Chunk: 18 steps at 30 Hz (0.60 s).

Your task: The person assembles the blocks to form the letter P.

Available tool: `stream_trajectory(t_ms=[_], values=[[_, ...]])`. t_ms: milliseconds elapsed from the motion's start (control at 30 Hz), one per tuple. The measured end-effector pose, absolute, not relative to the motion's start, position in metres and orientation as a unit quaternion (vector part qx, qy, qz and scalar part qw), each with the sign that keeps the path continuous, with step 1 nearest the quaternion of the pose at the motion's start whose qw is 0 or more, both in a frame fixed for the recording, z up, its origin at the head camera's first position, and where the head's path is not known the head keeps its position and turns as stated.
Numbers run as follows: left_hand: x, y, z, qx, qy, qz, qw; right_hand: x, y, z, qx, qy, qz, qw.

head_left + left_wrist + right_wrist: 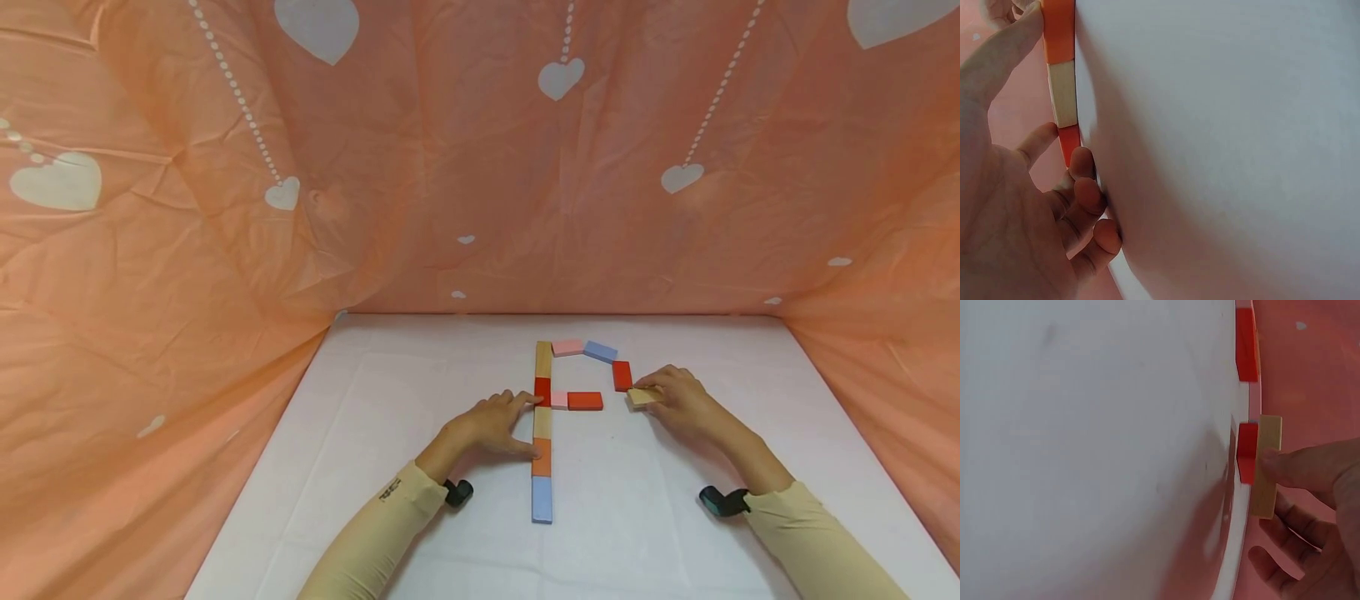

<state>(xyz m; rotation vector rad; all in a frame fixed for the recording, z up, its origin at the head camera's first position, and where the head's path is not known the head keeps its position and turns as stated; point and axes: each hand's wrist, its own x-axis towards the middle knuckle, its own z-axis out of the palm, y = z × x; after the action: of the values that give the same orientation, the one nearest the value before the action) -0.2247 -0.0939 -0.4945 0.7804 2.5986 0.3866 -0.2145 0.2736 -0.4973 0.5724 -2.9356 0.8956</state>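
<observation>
My right hand [681,400] pinches a natural wood block [643,397] between thumb and fingers, just below a red block [622,376]. In the right wrist view, the wood block [1267,472] hides part of a red block behind it. My left hand [491,425] lies left of a straight column of blocks. Its index fingertip touches the red block [542,390] and its thumb tip the orange block [542,457]; a wood block [542,423] sits between them. The left wrist view shows the orange block [1059,31] at the thumb, the other fingers loosely bent.
A wood block [543,360] tops the column and a blue block [542,500] ends it. From the top, a pink block [567,347] and a blue block [601,352] curve right. A short pink block [559,400] and a red block [585,401] branch rightward. Orange cloth [480,167] hangs behind the white table [420,358].
</observation>
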Motion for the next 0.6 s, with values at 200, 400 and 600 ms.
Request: stream_trajectory(t_ms=[200,400,600], values=[[-0.226,-0.094,-0.496,0.279,0.93,0.136,0.198,-0.218,0.262,-0.5,0.212,-0.938,0.275,0.019],[-0.226,-0.094,-0.496,0.283,0.93,0.133,0.195,-0.222,0.252,-0.502,0.225,-0.935,0.275,0.018],[-0.226,-0.094,-0.496,0.282,0.93,0.133,0.195,-0.224,0.246,-0.503,0.233,-0.934,0.27,0.014]])
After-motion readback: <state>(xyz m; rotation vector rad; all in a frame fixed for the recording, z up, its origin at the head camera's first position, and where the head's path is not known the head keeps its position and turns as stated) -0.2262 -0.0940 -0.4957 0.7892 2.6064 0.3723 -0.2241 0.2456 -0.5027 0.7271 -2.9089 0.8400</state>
